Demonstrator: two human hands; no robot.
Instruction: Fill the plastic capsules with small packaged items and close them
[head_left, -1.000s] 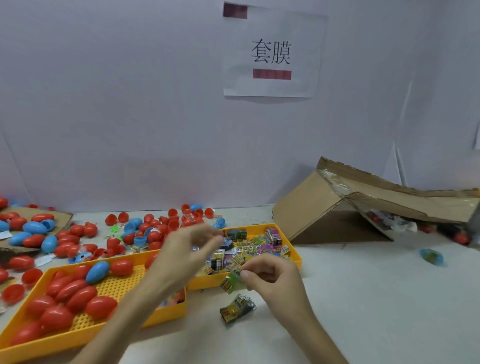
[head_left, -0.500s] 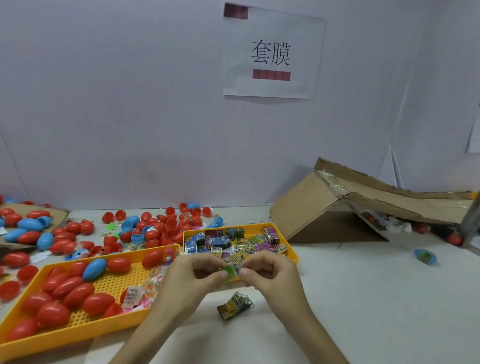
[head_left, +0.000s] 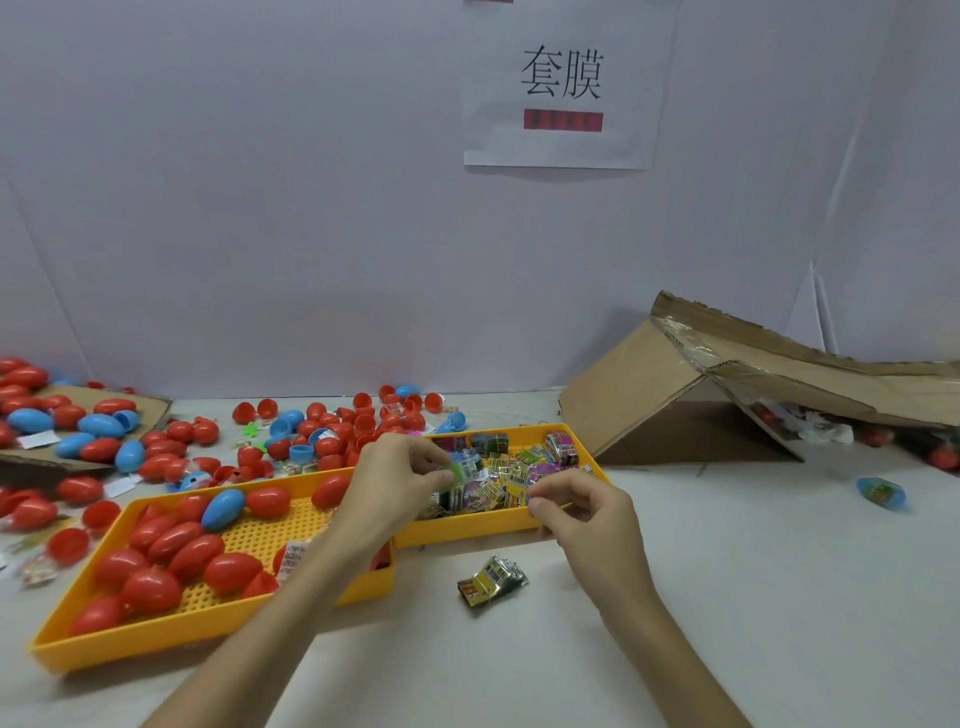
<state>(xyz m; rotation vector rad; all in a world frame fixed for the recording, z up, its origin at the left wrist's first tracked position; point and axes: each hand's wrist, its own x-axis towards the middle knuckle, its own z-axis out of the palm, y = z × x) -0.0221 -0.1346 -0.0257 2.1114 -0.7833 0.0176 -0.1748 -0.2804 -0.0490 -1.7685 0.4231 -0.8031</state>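
Change: Half a second ago both our hands pinched one green packet together. Now they have pulled apart.
Left hand: Our left hand pinches the green packet over the small tray.
Right hand: Our right hand sits at 3 o'clock from the left one. Its fingers are curled, thumb on fingertip. We cannot tell if it holds anything.
Meaning: We think this packet is ready for a capsule, but we hold no capsule yet.
Capsules: Red and blue capsules lie in the big tray at 9 o'clock. More capsules lie loose at 11 o'clock.
Spare packet: One spare packet lies on the table at 6 o'clock from the small tray.
Around: There is a box at 2 o'clock and a lone blue capsule at 3 o'clock.
In the way: Our left arm crosses the big tray's near corner.
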